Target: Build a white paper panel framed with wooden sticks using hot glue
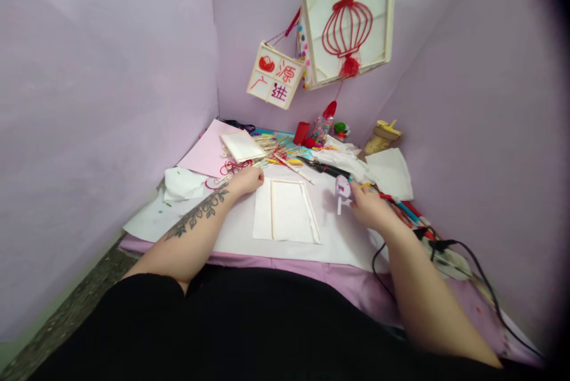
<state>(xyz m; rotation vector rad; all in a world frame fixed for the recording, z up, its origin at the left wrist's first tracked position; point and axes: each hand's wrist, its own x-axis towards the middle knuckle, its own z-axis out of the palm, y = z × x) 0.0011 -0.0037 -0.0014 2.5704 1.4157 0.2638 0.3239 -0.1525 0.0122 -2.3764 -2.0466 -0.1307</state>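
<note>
My left hand [253, 180] is closed beside the upper left corner of a white paper sheet [291, 212]; what its fingers hold, if anything, is hidden. Thin wooden sticks [272, 215] lie along the sheet's left, top and right sides, forming part of a frame. To the right of the sheet, my right hand [369, 206] is closed on a small lavender glue gun [342, 185], its grip mostly covered by the fingers. A white piece points down from the gun's front.
Behind the sheet lie a small framed panel [243, 146], red cord [236, 166], loose sticks and black-handled pliers [329, 170]. A cup [383, 136] stands at the back right. Black cables [472, 250] run to a power strip [449, 262]. Decorated frames [350, 28] hang above.
</note>
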